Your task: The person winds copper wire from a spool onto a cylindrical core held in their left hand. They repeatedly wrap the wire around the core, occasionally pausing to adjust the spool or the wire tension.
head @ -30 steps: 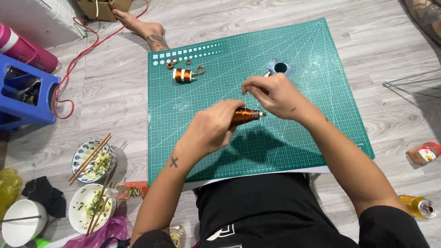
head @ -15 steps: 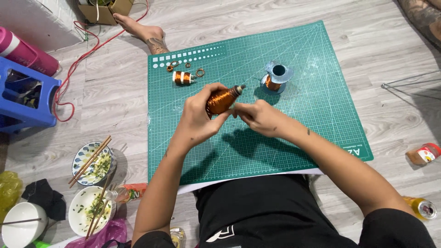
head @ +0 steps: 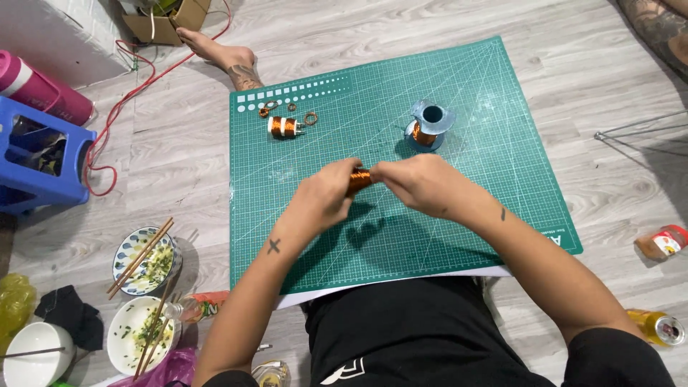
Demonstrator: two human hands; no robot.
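The pale grey wooden plank floor [head: 179, 143] carried a green gridded cutting mat [head: 494, 165], and I worked seated at its near edge. My left hand [head: 324, 197] was clenched around one end of a small coil of copper-coloured wire [head: 358, 178], and my right hand [head: 424, 185] pinched the other end, so the coil sat between both hands just above the middle of the mat. Beyond my right hand, a grey plastic spool wound with copper wire [head: 428, 123] stood on the mat. Toward the far left corner of the mat lay a short white-ended bobbin of copper wire [head: 284, 127], with a few small copper rings [head: 311, 118] just beside it. Off the mat to my left, a patterned bowl with wooden chopsticks [head: 142, 256] rested on the floor, and a blue plastic stool [head: 43, 161] stood further out. A bare foot [head: 223, 57] of another person rested near the mat's far corner.
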